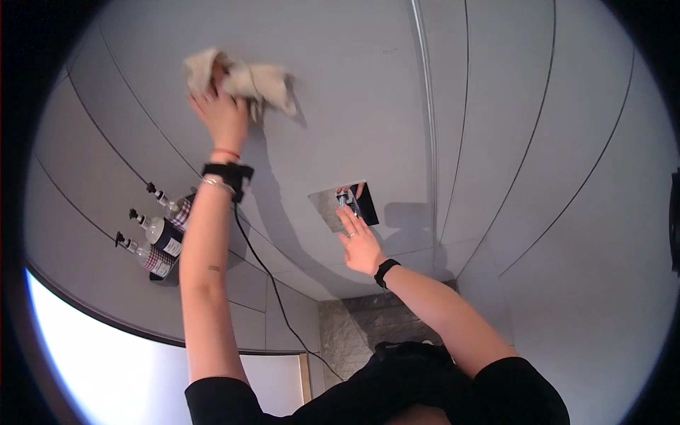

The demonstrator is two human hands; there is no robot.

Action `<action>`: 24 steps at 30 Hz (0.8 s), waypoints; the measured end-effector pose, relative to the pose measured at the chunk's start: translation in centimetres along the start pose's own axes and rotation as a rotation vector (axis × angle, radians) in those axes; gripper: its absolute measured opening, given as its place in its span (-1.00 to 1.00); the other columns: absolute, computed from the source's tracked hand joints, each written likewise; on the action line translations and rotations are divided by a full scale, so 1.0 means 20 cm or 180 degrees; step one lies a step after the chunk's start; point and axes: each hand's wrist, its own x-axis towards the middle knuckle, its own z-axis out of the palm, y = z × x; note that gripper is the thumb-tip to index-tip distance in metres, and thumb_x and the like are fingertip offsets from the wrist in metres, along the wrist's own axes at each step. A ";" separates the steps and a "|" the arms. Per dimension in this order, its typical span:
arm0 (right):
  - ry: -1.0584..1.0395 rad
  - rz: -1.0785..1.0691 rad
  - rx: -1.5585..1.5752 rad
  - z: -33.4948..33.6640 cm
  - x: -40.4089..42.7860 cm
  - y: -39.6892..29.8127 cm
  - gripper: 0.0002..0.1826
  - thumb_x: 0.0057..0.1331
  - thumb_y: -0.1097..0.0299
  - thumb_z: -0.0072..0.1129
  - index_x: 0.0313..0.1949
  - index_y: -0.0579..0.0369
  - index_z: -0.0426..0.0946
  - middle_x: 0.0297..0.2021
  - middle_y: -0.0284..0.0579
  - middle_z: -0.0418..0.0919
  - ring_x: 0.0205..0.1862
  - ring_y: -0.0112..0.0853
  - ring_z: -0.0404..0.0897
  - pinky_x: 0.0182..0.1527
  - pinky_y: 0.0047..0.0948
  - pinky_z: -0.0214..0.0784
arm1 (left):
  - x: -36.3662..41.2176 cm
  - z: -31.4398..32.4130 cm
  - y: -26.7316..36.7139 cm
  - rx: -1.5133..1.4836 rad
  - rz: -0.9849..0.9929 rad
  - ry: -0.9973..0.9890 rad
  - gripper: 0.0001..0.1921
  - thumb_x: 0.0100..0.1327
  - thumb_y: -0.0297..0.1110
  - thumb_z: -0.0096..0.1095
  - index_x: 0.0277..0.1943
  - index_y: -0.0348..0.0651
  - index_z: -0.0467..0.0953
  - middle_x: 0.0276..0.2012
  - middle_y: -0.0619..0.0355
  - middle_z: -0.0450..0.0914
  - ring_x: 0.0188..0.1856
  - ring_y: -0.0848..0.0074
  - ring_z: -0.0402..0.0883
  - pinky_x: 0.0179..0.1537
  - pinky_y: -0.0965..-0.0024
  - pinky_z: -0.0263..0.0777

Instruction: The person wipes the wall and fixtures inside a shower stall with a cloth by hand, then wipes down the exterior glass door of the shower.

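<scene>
My left hand (220,114) is raised at the upper left, gripping a beige cloth (263,85) against the grey wall panel (340,127). The cloth is bunched and slightly blurred. Lower down, my right hand (361,239) has its fingers extended at a shiny square metal plate (324,204) set in the wall. The fingertips are at the small metal knob or fitting (342,197) on that plate; whether they grip it is hard to tell.
Several pump bottles (162,234) stand on a dark corner shelf (164,277) left of my left forearm. A thin black cable (276,289) hangs from the left wristband. A metal strip (425,79) runs down the wall. Textured stone tiles (345,324) lie below.
</scene>
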 end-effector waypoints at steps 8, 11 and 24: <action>0.0245 -0.0153 -0.0041 0.00 -0.01 0.02 -0.72 -0.08 0.48 0.22 -0.31 0.28 0.54 0.46 0.15 0.02 0.55 0.00 -0.13 0.43 0.08 0.00 | 0.22 -0.01 0.35 0.0358 0.0061 -0.0029 -0.30 0.19 -0.10 0.15 0.38 -0.20 0.28 0.41 -0.12 0.19 0.55 -0.09 -0.19 0.41 -0.31 -0.27; 0.0263 -0.0139 -0.0040 0.02 -0.01 0.03 -0.72 -0.10 0.47 0.24 -0.32 0.27 0.53 0.46 0.15 0.03 0.54 0.01 -0.11 0.43 0.09 0.00 | -0.01 -0.02 0.47 0.0665 0.0378 -0.0579 -0.44 0.10 -0.15 0.20 0.12 -0.33 0.51 0.39 -0.16 0.24 0.55 -0.08 -0.18 0.41 -0.31 -0.28; 0.0210 -0.0150 -0.0335 0.07 -0.01 0.06 -0.66 -0.07 0.41 0.29 -0.25 0.25 0.54 0.47 0.12 0.01 0.56 -0.04 -0.17 0.44 0.07 -0.02 | -1.08 -0.03 0.24 0.0049 0.1317 -0.1856 -0.64 0.10 -0.25 0.24 -0.06 -0.24 0.61 0.43 -0.11 0.21 0.56 -0.06 -0.13 0.46 -0.30 -0.29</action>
